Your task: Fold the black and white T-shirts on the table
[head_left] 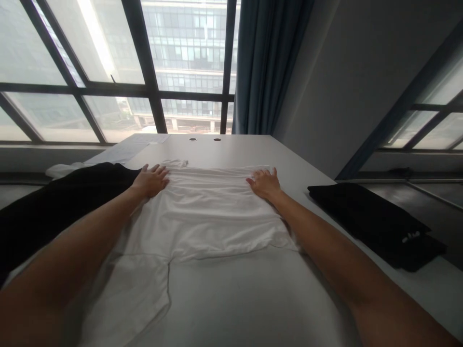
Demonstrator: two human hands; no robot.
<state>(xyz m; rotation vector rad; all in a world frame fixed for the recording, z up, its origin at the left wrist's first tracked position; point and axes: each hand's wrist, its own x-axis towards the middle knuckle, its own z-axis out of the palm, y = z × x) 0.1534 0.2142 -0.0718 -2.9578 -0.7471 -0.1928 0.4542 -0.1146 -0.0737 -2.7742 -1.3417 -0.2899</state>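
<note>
A white T-shirt (pixel 217 212) lies spread on the white table, with wrinkles running across it. One sleeve (pixel 141 284) of it extends toward me at the lower left. My left hand (pixel 151 180) rests on the shirt's far left edge, palm down with the fingers spread. On the far right edge lies my right hand (pixel 265 183), also flat with its fingers apart. Both arms reach forward over the sides of the shirt. Neither hand shows a grip on the fabric.
Black clothing (pixel 90 188) is heaped at the left beside the shirt. A folded black garment (pixel 369 221) lies on the table's (pixel 238 149) right side. Papers (pixel 126 147) lie at the back left. Beyond are windows and a blue curtain (pixel 267 67).
</note>
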